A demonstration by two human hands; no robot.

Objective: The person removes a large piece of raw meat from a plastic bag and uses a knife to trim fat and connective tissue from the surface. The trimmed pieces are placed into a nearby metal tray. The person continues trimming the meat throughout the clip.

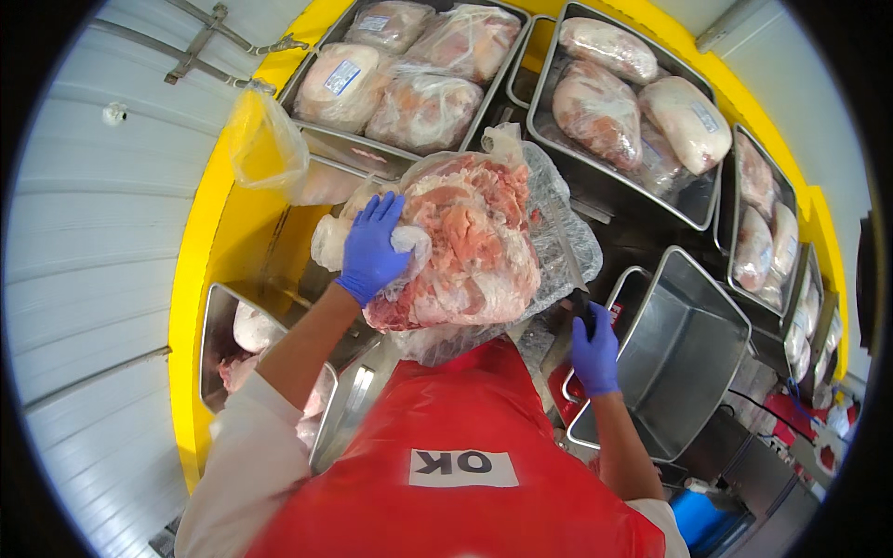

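Note:
A large slab of raw pink meat (465,242) lies in front of me on crumpled clear plastic wrap (567,237). My left hand (372,246), in a blue glove, rests on the meat's left side with fingers stretched out, over bunched whitish plastic (327,244). Off the meat's lower right, my right hand (595,352), also blue-gloved, is closed around the dark handle of a knife (569,256). Its blade points away from me, over the wrap beside the meat.
Metal tubs of bagged meat stand far left (312,130), far right (693,209) and along the right. Close by my right hand is a bare metal tub (688,363). Another tub (212,344) holds meat at left. A clear bag (265,139) hangs near the yellow rim (200,242).

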